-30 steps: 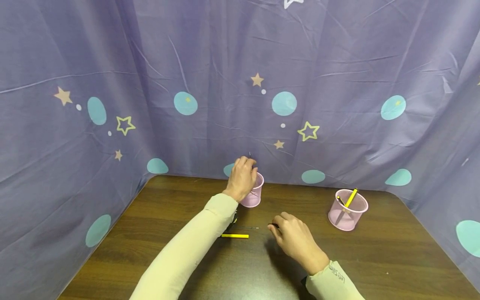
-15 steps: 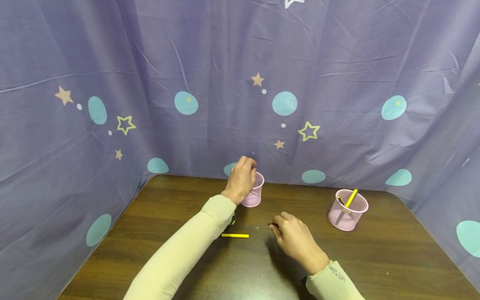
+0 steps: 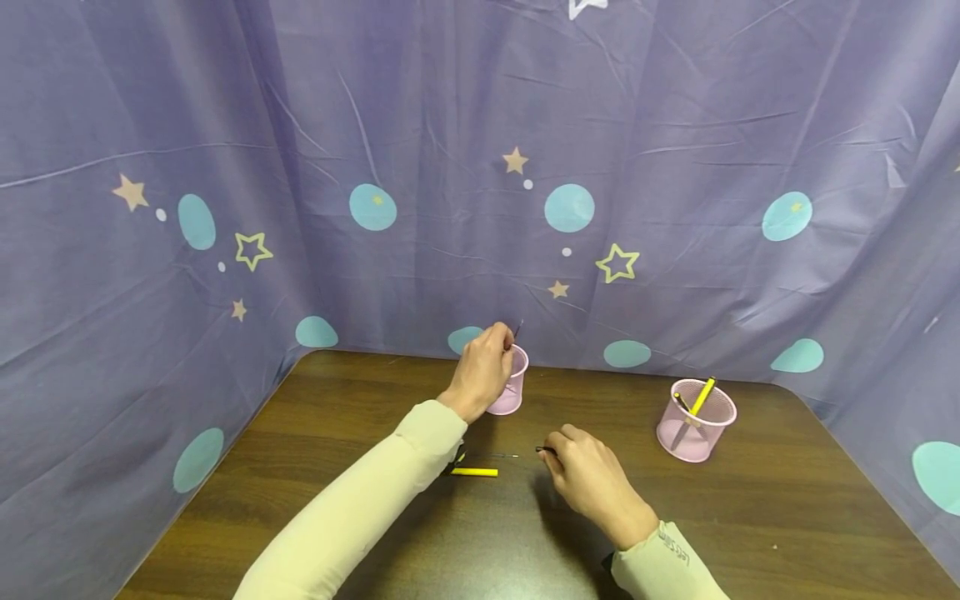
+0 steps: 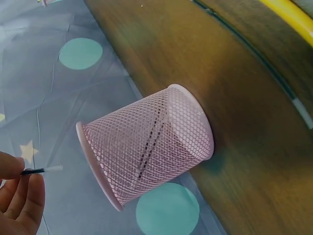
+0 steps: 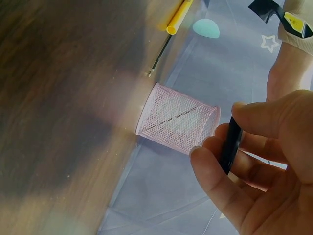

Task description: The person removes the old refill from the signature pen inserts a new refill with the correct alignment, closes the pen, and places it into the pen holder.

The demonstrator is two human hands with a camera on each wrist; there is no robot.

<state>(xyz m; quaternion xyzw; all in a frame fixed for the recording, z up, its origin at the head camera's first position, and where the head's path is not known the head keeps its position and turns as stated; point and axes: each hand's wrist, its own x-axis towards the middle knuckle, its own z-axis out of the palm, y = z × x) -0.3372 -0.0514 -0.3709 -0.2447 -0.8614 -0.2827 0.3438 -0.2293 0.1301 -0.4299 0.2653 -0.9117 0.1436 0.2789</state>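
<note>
At twelve o'clock, left hand (image 3: 482, 372) pinches thin stick (image 4: 40, 171) by pink cup (image 4: 122, 137), likely placing, lowering needed; right hand (image 3: 594, 479) grips black tube (image 5: 231, 145).

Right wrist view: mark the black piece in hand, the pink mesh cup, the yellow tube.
Black piece (image 5: 231, 146), right wrist view: middle of its visible side.
Pink mesh cup (image 5: 177, 131), right wrist view: mesh side wall.
Yellow tube (image 5: 180, 16), right wrist view: middle of its visible length.
</note>
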